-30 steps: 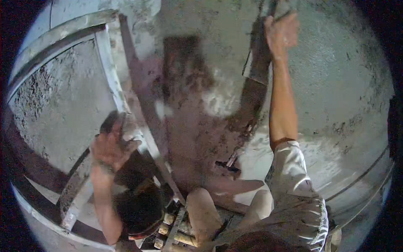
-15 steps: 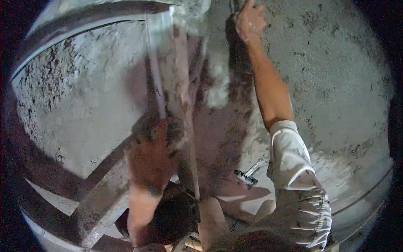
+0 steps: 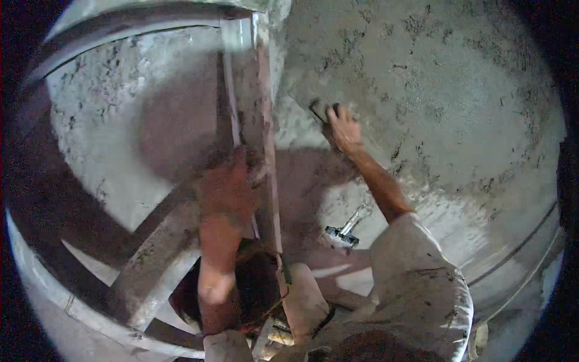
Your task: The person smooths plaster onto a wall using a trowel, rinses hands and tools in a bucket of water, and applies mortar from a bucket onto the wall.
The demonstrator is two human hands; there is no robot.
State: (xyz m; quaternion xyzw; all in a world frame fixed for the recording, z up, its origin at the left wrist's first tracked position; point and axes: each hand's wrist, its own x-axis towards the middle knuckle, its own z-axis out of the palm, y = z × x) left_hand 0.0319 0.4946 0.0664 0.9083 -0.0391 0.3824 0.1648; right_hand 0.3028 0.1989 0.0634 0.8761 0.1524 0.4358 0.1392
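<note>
Against the wet grey plaster [image 3: 422, 120], my right hand [image 3: 345, 128] is closed round the handle of a trowel [image 3: 318, 111]. The trowel looks thin and dark, and its blade shows almost edge-on. My left hand [image 3: 228, 187] lies in shadow at the edge of a long, narrow board [image 3: 269, 145]. Its fingers look wrapped on the board, though they are blurred and dark. Left of the board, a pale straight strip [image 3: 232, 102] runs nearly parallel to it, ending by my left hand.
A T-shaped tool with a shiny handle and dark head [image 3: 342, 234] lies below my right forearm. A slanted beam [image 3: 151, 271] crosses the lower left. A dark round container [image 3: 259, 283] is beneath my left forearm. Rough plaster [image 3: 108, 120] covers the left side.
My right hand has come down from the top edge with the trowel, nearer to me and slightly left. My left hand stays on the board. The view has shifted a little.
</note>
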